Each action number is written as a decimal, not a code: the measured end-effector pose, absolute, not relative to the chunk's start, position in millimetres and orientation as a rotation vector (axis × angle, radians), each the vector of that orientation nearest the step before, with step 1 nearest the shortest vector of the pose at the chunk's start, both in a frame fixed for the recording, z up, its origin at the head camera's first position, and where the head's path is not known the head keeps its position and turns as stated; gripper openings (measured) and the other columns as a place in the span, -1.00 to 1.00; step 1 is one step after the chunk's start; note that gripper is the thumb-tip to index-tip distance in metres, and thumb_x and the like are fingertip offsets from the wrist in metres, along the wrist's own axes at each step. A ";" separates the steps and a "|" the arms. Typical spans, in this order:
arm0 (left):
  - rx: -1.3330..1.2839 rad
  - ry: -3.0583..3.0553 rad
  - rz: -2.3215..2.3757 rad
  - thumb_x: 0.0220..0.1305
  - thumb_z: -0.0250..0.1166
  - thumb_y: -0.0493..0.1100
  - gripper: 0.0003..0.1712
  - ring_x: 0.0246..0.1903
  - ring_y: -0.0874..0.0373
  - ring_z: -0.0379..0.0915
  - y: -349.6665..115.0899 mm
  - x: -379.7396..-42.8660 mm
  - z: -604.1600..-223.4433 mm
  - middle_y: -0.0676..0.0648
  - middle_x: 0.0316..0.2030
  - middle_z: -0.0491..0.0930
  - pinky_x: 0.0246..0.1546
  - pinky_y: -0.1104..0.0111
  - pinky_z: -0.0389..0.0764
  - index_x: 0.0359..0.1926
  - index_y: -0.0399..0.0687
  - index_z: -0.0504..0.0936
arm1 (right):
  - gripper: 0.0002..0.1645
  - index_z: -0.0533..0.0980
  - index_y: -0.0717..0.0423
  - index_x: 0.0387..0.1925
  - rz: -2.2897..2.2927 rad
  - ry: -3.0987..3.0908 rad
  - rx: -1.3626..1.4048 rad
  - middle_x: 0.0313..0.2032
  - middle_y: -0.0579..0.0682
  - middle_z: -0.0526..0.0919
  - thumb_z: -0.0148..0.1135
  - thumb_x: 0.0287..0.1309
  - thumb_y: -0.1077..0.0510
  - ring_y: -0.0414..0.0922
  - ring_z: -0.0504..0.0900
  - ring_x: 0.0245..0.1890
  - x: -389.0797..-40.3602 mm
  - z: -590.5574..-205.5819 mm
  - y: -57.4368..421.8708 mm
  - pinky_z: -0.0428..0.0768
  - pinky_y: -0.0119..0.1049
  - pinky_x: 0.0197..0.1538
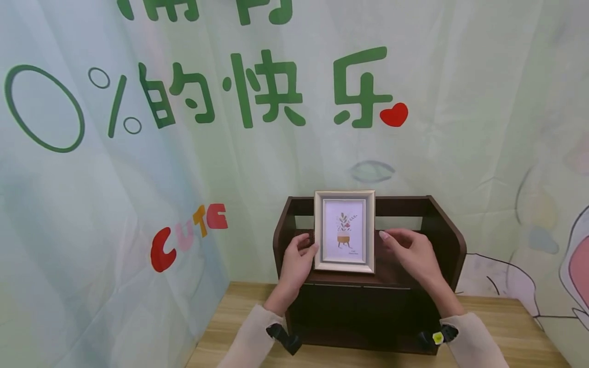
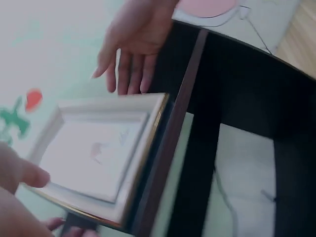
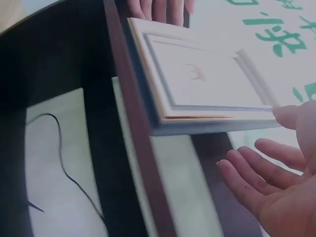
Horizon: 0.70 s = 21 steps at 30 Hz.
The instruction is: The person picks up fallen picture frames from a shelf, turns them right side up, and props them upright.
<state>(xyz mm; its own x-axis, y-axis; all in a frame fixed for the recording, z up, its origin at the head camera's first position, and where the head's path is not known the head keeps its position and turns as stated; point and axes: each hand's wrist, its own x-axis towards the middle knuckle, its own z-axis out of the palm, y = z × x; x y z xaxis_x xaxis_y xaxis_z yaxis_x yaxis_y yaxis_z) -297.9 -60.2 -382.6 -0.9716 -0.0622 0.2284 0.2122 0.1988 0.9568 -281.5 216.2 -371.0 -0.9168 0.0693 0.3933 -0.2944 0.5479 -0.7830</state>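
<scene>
A cream-coloured picture frame (image 1: 318, 232) with a potted-plant print stands upright on the upper board of a dark brown desktop shelf (image 1: 363, 312). Close to its left edge is my left hand (image 1: 296, 260), fingers loosely bent and thumb beside the frame's border; whether the thumb touches it I cannot tell. My right hand (image 1: 414, 255) hovers by the frame's right edge, with a small gap showing between fingertips and frame. In the right wrist view, the right hand (image 3: 281, 192) has relaxed, spread fingers with nothing in them. The frame's back is hidden.
The shelf sits on a wood-grain table (image 1: 501, 327), against a pale green fabric backdrop (image 1: 285, 158) with green characters and coloured letters. Raised side panels (image 1: 448, 230) flank the upper board. A thin dark line (image 3: 61, 158) shows through a shelf opening.
</scene>
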 end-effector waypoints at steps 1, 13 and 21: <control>-0.187 -2.308 -1.785 0.52 0.27 -0.14 -0.49 0.27 -0.21 0.54 -62.0 -289.4 -379.6 -0.31 0.30 0.52 0.27 -0.01 0.63 0.38 -0.22 0.49 | -0.36 0.65 0.11 0.21 1.267 -2.417 0.191 0.11 0.20 0.77 0.23 0.44 -0.30 0.07 0.79 -0.01 -276.6 -367.5 218.7 0.74 -0.30 -0.01; -0.793 -2.359 -0.920 0.45 0.36 -0.18 -0.60 0.12 -0.06 0.61 -124.6 -241.0 -338.3 -0.16 0.09 0.63 0.11 0.09 0.73 0.24 -0.16 0.60 | -0.52 0.68 0.09 0.14 0.885 -2.240 0.318 0.04 0.16 0.80 0.49 0.28 -0.05 0.00 0.74 -0.04 -220.0 -335.1 263.4 0.47 -0.71 -0.06; -0.741 -2.236 -0.374 0.27 0.52 0.02 -0.38 0.14 -0.17 0.59 -176.9 -254.5 -347.7 -0.27 0.09 0.65 0.14 -0.02 0.70 0.21 -0.27 0.63 | -0.17 0.55 0.22 0.29 0.717 -2.282 0.293 0.14 0.32 0.70 0.64 0.06 -0.06 0.14 0.63 0.11 -210.6 -337.1 317.6 0.55 -0.30 0.12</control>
<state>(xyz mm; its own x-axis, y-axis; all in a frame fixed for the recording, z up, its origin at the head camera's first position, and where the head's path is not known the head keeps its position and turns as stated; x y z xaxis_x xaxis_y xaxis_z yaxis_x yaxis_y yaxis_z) -254.5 -176.9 -347.7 -0.5607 0.3957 0.7274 0.6109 0.7906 0.0408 -210.6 317.6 -337.1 -0.7182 -0.0021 0.6958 -0.3997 0.8198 -0.4101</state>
